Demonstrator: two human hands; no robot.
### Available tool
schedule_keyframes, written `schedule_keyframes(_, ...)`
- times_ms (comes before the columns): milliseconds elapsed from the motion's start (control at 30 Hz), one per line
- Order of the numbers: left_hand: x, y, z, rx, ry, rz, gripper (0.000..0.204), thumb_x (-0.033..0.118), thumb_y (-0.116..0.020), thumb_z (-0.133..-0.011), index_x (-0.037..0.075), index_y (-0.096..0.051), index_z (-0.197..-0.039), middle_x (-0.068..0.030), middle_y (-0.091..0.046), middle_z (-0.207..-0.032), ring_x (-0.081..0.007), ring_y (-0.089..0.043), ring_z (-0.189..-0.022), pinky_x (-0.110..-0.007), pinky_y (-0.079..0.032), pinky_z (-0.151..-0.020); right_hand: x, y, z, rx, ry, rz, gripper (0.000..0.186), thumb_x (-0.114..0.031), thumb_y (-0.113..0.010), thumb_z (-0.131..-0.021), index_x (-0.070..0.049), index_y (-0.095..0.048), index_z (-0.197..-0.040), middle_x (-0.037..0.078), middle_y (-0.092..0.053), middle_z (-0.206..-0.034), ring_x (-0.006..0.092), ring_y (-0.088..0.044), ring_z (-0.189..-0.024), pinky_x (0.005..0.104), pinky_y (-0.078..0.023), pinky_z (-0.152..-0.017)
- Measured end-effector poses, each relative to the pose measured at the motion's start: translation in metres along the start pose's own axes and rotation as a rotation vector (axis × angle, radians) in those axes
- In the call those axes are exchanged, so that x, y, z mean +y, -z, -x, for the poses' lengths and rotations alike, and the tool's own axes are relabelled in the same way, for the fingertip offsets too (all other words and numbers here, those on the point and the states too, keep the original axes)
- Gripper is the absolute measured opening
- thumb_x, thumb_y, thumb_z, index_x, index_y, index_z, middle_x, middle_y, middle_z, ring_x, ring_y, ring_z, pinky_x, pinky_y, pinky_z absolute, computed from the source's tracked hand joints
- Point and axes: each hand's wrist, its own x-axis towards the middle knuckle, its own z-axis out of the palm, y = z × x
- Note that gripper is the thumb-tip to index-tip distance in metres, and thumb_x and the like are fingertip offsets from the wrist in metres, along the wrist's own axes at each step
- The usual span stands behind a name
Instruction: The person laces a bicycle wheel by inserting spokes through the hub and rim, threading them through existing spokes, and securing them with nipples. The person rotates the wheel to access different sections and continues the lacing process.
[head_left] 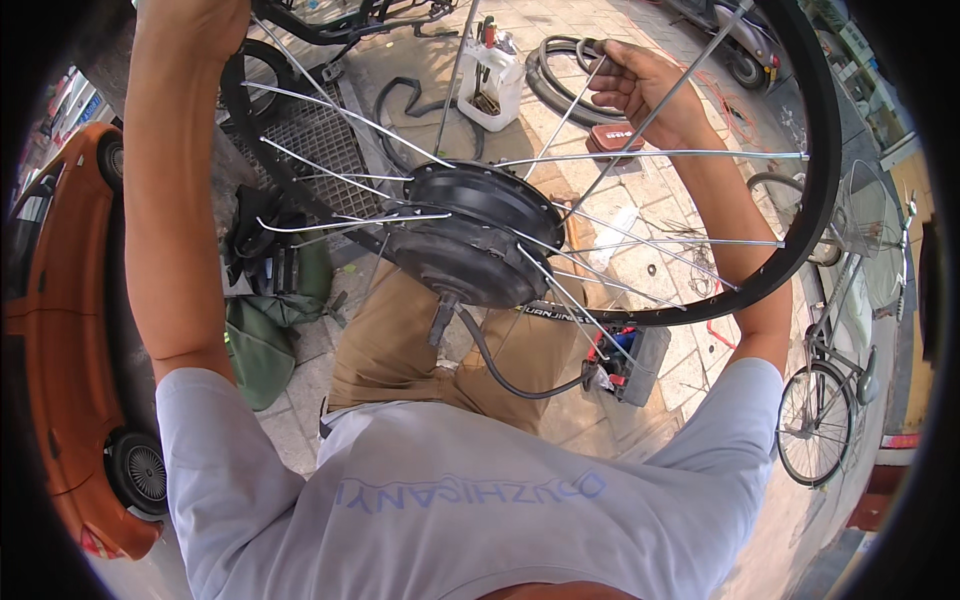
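Note:
A bicycle wheel fills the space before me, with a black rim (pixel 822 150) and a fat black hub motor (pixel 470 240) whose cable hangs below. Silver spokes (pixel 650 155) fan out from the hub; some reach the rim, while others stick out with free ends, such as a bent spoke (pixel 350 222) on the left. Inside the wheel, the closed fingers of my right hand (pixel 635 85) pinch the upper end of a thin spoke (pixel 560 122). My left hand (pixel 195 22) is raised by the rim's left side, cut off by the top edge, its fingers hidden.
A white cut-open jug (pixel 490 85) of tools stands ahead beside black tyres (pixel 550 80) and a red box (pixel 615 138). A tool case (pixel 640 365) lies right of my legs, a green bag (pixel 260 345) left. An orange car (pixel 75 330) and a bicycle (pixel 815 420) flank me.

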Motion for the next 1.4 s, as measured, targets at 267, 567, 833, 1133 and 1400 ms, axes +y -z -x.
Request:
schedule_keyframes(267, 0.000, 0.000, 0.003, -0.070, 0.034, 0.067, 0.019, 0.020, -0.079, -0.093, 0.005, -0.069, -0.091, -0.0009, -0.068, -0.081, -0.0089, -0.063, -0.070, -0.024, -0.052, -0.066, 0.014, -0.023, -0.011, 0.042, -0.264, 0.212, 0.025, -0.017, -0.064, -0.100, 0.005, -0.066, -0.110, 0.014, -0.071, -0.095, 0.0220, -0.072, -0.083, 0.0343, -0.061, -0.072)
schedule_keyframes(567, -0.006, 0.002, -0.002, 0.063, 0.146, -0.053, 0.027, 0.022, -0.082, -0.091, 0.003, -0.067, -0.104, 0.0004, -0.066, -0.088, -0.0079, -0.062, -0.078, -0.022, -0.051, -0.072, 0.050, -0.047, -0.014, 0.091, -0.403, 0.236, 0.018, -0.011, -0.065, -0.095, 0.007, -0.065, -0.097, 0.014, -0.068, -0.081, 0.0225, -0.069, -0.067, 0.0371, -0.059, -0.056)
schedule_keyframes(833, -0.015, 0.002, 0.001, 0.032, 0.048, 0.001, 0.024, 0.020, -0.082, -0.091, 0.004, -0.068, -0.104, 0.0004, -0.068, -0.090, -0.0094, -0.064, -0.079, -0.024, -0.053, -0.072, 0.050, -0.052, 0.002, 0.102, -0.379, 0.346, 0.022, -0.017, -0.062, -0.095, 0.001, -0.067, -0.084, 0.007, -0.065, -0.070, 0.0139, -0.062, -0.057, 0.0313, -0.053, -0.051)
schedule_keyframes(1133, -0.016, 0.003, 0.004, -0.062, 0.075, 0.084, 0.018, 0.018, -0.078, -0.094, 0.004, -0.068, -0.100, -0.0014, -0.069, -0.088, -0.0114, -0.066, -0.071, -0.024, -0.055, -0.064, 0.055, -0.064, 0.011, 0.024, -0.430, 0.307, 0.031, -0.028, -0.059, -0.093, 0.002, -0.066, -0.093, 0.006, -0.059, -0.064, 0.0146, -0.057, -0.049, 0.0284, -0.048, -0.044)
schedule_keyframes(1400, -0.037, 0.011, -0.009, 0.057, 0.126, 0.105, 0.019, 0.016, -0.080, -0.092, 0.005, -0.068, -0.101, 0.0007, -0.067, -0.088, -0.0099, -0.064, -0.080, -0.024, -0.053, -0.075, 0.008, -0.058, 0.029, -0.473, -0.226, 0.692, 0.038, -0.033, -0.062, -0.100, 0.002, -0.069, -0.087, 0.007, -0.062, -0.059, 0.0104, -0.055, -0.042, 0.0240, -0.042, -0.037)
